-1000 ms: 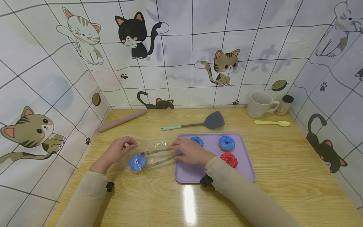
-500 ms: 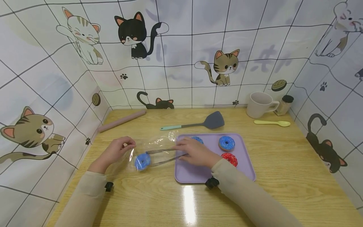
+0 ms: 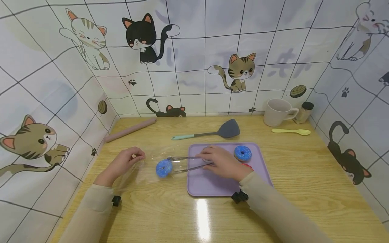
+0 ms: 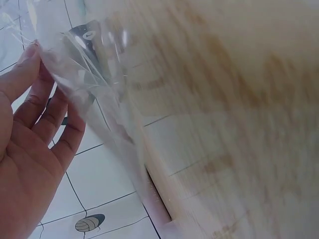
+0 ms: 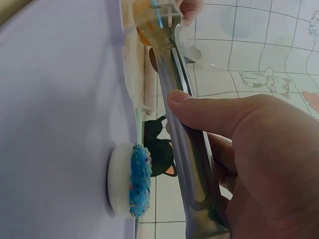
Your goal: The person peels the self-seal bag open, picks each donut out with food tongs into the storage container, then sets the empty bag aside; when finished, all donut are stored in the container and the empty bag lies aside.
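Note:
My left hand (image 3: 126, 164) pinches the edge of a clear plastic bag (image 4: 107, 107) between thumb and fingertips. With my right hand (image 3: 223, 162) I grip metal tongs (image 5: 187, 134), thumb on one arm. At the tongs' tips is a blue-iced doughnut (image 3: 164, 168), left of the purple tray (image 3: 194, 189). Clear plastic shows around it; whether it is fully inside the bag I cannot tell. On the tray sit another blue doughnut (image 3: 242, 153) and a red one (image 3: 248, 165), mostly hidden by my right hand. A blue sprinkled doughnut (image 5: 132, 180) shows in the right wrist view.
Behind the tray lies a spatula (image 3: 229, 129) with a green handle. A rolling pin (image 3: 130, 130) is at the back left. At the back right are a mug (image 3: 276, 113), a black-lidded jar (image 3: 304, 113) and a yellow spoon (image 3: 291, 131).
My right hand has moved right over the tray, drawing the tongs and the blue doughnut rightward, away from my left hand. The left hand has stayed nearly in place, still holding the bag.

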Tool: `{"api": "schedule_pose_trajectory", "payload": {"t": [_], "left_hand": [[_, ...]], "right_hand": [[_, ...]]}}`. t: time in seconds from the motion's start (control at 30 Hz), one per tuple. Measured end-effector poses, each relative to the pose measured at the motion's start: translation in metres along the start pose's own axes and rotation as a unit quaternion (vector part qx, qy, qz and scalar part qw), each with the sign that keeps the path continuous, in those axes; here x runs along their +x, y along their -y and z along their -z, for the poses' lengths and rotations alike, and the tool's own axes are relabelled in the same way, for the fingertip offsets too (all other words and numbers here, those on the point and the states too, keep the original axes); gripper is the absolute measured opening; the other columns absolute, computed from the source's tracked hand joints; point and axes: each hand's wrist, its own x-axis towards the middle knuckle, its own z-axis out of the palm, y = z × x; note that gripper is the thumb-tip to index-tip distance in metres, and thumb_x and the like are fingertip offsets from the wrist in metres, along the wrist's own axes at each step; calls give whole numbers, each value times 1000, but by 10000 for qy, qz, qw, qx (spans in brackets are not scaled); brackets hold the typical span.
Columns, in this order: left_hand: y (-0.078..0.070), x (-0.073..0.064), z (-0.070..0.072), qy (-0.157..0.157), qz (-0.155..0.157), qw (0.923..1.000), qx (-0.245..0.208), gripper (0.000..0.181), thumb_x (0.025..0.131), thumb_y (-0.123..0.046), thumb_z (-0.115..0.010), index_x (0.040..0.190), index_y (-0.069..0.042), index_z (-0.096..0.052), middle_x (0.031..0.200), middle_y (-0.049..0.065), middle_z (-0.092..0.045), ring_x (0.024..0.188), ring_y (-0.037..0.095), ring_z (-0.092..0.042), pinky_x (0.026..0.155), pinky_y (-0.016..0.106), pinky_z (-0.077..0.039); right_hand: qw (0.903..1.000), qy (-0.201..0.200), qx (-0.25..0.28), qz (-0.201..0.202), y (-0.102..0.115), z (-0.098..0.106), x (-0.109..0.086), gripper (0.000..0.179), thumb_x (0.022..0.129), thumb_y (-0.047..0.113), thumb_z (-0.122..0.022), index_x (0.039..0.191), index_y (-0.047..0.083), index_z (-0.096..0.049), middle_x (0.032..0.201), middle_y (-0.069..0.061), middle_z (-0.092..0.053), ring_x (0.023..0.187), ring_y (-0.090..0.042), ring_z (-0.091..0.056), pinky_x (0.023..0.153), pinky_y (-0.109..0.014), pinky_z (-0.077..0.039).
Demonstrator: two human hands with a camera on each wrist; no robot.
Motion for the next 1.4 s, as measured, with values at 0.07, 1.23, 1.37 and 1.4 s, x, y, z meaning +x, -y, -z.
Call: {"api": "schedule_pose_trajectory", "payload": {"t": [0.07,1.23,1.37,1.4], "left_hand": [[0,1,0,-19,-14,10000,19,11,102,-17,-66,103,-11,-74,101,-3,-73,87,10,-63,72,28,-52],[5,-5,2,28,179,9998,25,8,102,-20,-66,103,-18,-74,104,-3,-73,89,10,-61,74,27,-51],[4,-4,1,38,183,9998,21,8,102,-19,-66,103,-16,-74,104,-2,-73,89,10,-61,74,27,-51],[3,-4,1,39,190,9998,20,9,102,-19,-66,103,-15,-74,104,-2,-73,89,10,-61,74,27,-51]], "right_hand": [[10000,-17,-59,-67,-3,4,-6,47,94,25,-78,139,20,-66,132,-1,-68,126,-23,-60,107,-43,-49],[9927,-638,-937,-417,-33,52,-130,53,83,21,-87,133,15,-71,122,1,-69,109,-17,-60,88,-42,-55],[9925,-570,-961,-499,-34,55,-138,51,83,21,-87,131,14,-72,122,0,-69,112,-19,-62,91,-44,-56],[9924,-563,-969,-501,-35,55,-139,51,82,21,-87,131,13,-72,122,0,-70,113,-20,-62,91,-45,-56]]}}
